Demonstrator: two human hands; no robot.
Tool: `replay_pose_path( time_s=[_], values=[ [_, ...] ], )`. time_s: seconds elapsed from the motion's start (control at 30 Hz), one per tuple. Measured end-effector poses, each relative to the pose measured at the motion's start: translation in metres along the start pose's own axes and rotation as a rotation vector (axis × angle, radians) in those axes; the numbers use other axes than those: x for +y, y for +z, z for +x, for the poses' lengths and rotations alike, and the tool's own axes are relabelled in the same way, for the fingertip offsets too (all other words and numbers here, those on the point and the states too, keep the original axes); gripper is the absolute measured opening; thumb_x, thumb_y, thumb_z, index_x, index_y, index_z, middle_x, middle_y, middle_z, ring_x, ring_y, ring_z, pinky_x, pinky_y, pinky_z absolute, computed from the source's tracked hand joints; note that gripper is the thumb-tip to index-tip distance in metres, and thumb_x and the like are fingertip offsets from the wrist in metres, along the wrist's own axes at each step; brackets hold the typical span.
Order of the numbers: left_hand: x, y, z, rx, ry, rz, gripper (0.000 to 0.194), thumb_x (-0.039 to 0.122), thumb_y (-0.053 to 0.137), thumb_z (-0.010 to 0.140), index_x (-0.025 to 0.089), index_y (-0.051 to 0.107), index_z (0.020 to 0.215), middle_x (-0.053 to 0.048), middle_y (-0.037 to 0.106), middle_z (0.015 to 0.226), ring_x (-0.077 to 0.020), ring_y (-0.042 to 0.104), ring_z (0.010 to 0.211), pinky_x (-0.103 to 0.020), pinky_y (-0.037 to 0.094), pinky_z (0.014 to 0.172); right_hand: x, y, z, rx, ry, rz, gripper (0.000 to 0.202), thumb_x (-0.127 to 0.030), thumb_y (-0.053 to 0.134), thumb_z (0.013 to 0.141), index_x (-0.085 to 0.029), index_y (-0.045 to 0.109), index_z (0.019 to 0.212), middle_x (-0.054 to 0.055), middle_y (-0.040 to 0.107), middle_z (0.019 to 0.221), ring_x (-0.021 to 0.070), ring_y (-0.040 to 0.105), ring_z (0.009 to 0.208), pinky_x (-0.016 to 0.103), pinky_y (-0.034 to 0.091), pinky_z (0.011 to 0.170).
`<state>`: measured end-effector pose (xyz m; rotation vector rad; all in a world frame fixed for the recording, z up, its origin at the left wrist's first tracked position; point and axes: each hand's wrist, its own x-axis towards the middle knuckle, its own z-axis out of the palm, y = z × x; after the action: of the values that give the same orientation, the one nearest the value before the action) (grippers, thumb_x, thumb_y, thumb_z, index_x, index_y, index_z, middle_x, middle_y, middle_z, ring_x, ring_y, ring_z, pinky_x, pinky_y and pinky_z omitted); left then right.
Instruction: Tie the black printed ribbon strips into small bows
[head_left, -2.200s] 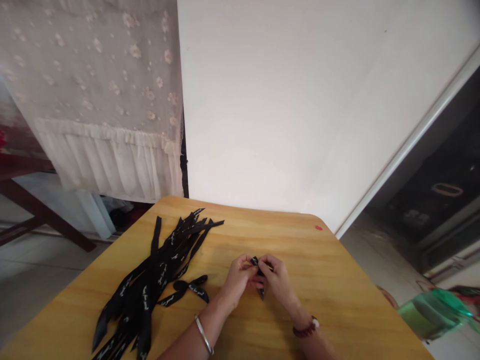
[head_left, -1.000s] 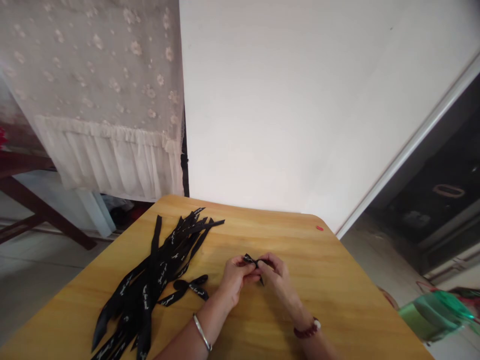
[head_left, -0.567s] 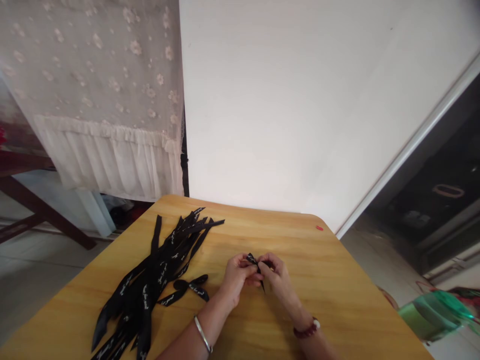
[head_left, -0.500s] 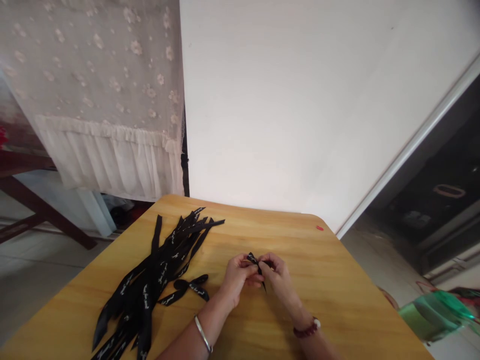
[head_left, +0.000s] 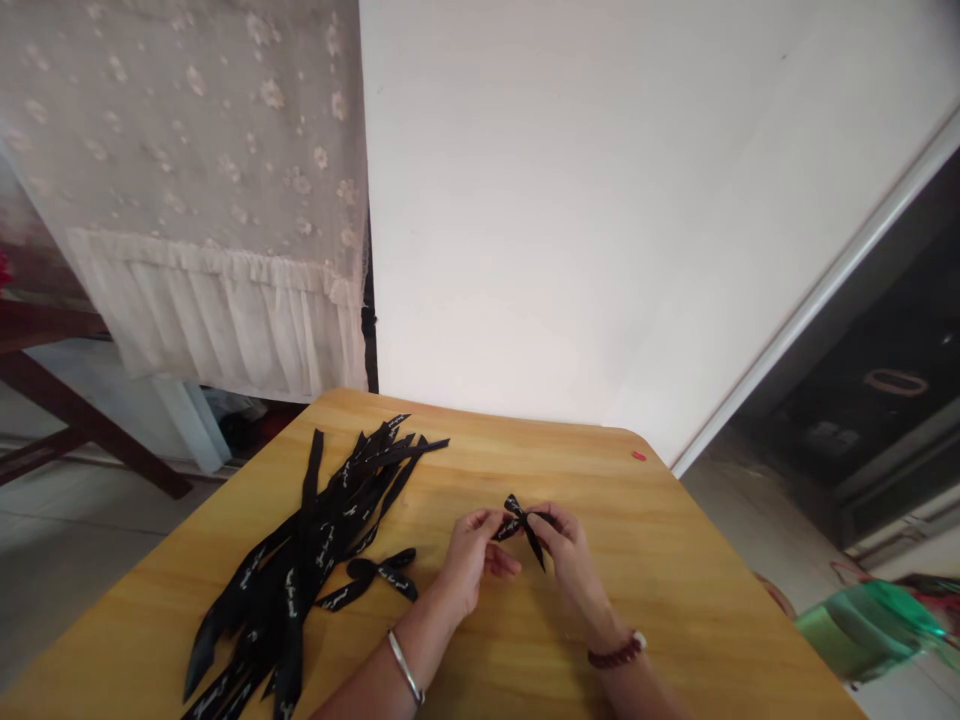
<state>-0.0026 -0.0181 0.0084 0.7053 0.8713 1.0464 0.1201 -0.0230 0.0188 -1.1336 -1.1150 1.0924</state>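
Between my two hands is a black ribbon bow (head_left: 533,540) with white script printed on it, held just above the table. My left hand (head_left: 471,555) pinches its left tail between thumb and forefinger, the other fingers loosely curled. My right hand (head_left: 561,545) grips the bow near its knot and right loop, partly hiding it. One tail hangs down between the hands. Left of my left hand, a finished black bow (head_left: 384,577) lies on the wood. Beyond it spreads a pile of black printed ribbon strips (head_left: 315,550).
The wooden table (head_left: 600,630) backs onto a white wall panel (head_left: 570,220). A small red piece (head_left: 638,456) lies near its far right corner. A lace curtain (head_left: 225,180) hangs at the left, and a green translucent container (head_left: 862,630) stands beyond the right edge.
The bow has opened out between my hands, its loop and tails now showing. My left fingers have shifted from the knot to the left tail.
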Motion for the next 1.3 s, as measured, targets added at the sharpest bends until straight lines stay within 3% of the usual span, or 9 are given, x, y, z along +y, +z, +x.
replay_pose_path(
  time_s=[0.13,0.3,0.57,0.97,1.13,1.3],
  values=[
    [0.001,-0.001,0.0,0.012,0.008,-0.004,0.037,0.045,0.053,0.067,0.012,0.056,0.085,-0.009,0.066,0.083,-0.0091,0.053,0.032,-0.02,0.037,0.031,0.001,-0.003,0.001,0.064,0.062,0.057,0.016,-0.033,0.062,0.062,-0.018,0.057,0.062,0.0,0.06,0.059,0.0167,0.056,0.059,0.025,0.04,0.056],
    [0.001,-0.001,0.001,0.014,0.014,0.037,0.029,0.036,0.061,0.06,0.013,0.054,0.077,-0.006,0.067,0.077,-0.0078,0.051,0.03,-0.019,0.035,0.031,0.005,-0.005,0.003,0.146,0.129,0.117,0.016,-0.029,0.066,0.057,-0.018,0.055,0.063,-0.001,0.06,0.061,0.0146,0.054,0.058,0.022,0.037,0.051],
    [-0.002,-0.003,0.003,0.027,0.046,0.021,0.024,0.034,0.06,0.061,0.016,0.046,0.066,0.0,0.062,0.056,-0.0068,0.046,0.028,-0.017,0.032,0.029,0.006,-0.006,0.004,0.131,0.168,0.172,0.016,-0.027,0.067,0.056,-0.018,0.056,0.062,-0.002,0.059,0.059,0.0135,0.053,0.058,0.021,0.037,0.051],
    [-0.002,-0.003,0.006,0.092,0.09,0.075,0.02,0.032,0.057,0.062,0.015,0.047,0.062,0.004,0.054,0.049,-0.0059,0.041,0.024,-0.017,0.027,0.023,0.009,-0.006,0.006,0.132,0.143,0.168,0.018,-0.03,0.068,0.056,-0.018,0.055,0.063,-0.002,0.057,0.059,0.0129,0.051,0.058,0.021,0.036,0.052],
    [0.008,-0.004,0.006,0.268,0.201,0.075,0.022,0.026,0.059,0.06,0.013,0.053,0.077,0.0,0.06,0.067,-0.0048,0.044,0.028,-0.017,0.031,0.027,0.005,-0.005,0.005,0.091,0.016,-0.014,0.02,-0.035,0.063,0.061,-0.017,0.054,0.06,-0.002,0.052,0.053,0.0121,0.046,0.052,0.022,0.034,0.049],
    [0.01,-0.002,0.003,0.169,0.184,0.023,0.026,0.022,0.061,0.058,0.013,0.054,0.081,-0.007,0.06,0.09,-0.0061,0.051,0.034,-0.021,0.04,0.033,0.007,-0.002,0.005,0.067,-0.066,-0.141,0.023,-0.037,0.06,0.063,-0.016,0.053,0.059,-0.003,0.047,0.05,0.0112,0.041,0.05,0.022,0.033,0.047]
  ],
)
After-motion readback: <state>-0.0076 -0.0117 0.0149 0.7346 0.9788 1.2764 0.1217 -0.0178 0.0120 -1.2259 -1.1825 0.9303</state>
